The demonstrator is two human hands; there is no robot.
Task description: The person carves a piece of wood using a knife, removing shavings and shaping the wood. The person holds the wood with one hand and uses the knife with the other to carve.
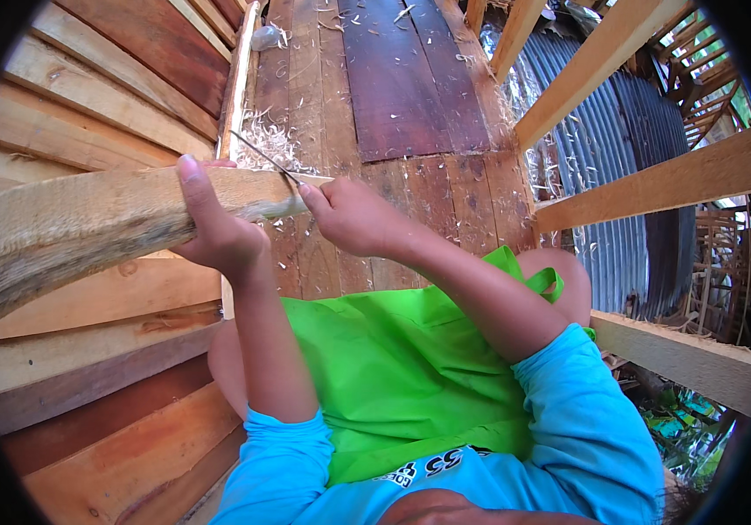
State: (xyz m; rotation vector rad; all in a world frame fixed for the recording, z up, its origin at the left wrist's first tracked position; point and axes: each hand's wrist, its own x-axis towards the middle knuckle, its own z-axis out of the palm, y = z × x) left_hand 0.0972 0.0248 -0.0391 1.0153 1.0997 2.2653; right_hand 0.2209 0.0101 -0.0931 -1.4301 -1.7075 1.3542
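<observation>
A long pale wooden plank (78, 219) with a rough grey edge crosses the left half of the picture, its end near the middle. My left hand (213, 227) wraps around it near that end, thumb up over the top face. My right hand (353, 214) is closed on a thin dark blade-like tool (261, 156), whose tip slants up and left over the plank's end. Both forearms rise from blue sleeves over a green cloth (393, 359) on my lap.
Stacked wooden boards (95, 96) fill the left side. Wood shavings (266, 140) lie on the dark plank floor (401, 79). Pale timber rails (655, 184) cross at right, with corrugated metal sheeting (603, 149) below them.
</observation>
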